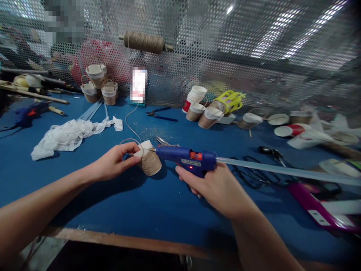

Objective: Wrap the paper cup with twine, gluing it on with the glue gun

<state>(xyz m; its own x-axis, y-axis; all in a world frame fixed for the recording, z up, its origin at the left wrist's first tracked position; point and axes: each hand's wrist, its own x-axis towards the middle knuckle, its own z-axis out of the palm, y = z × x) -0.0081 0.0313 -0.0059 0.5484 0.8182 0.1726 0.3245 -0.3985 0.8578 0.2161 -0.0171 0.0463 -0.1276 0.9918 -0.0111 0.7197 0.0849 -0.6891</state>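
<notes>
My left hand (120,162) pinches the white rim of a paper cup (150,162) whose side is wound with brown twine. The cup lies tilted just over the blue table, its base toward the right. From it a strand of twine (128,119) runs up toward the back. In my right hand (208,184) is a blue glue gun (183,157) with a small red light lit. Its nozzle points left and meets the cup near the upper edge of the winding. A long translucent glue stick (267,167) sticks out of the gun's back.
Twine-wrapped cups with handles (96,75) stand at the back left, near white lace cloth (67,135). Blue-handled pliers (162,114) and scissors (162,141) lie beyond my hands. A twine spool (143,42) hangs on the mesh. At right are more cups (210,116) and a purple power strip (316,210).
</notes>
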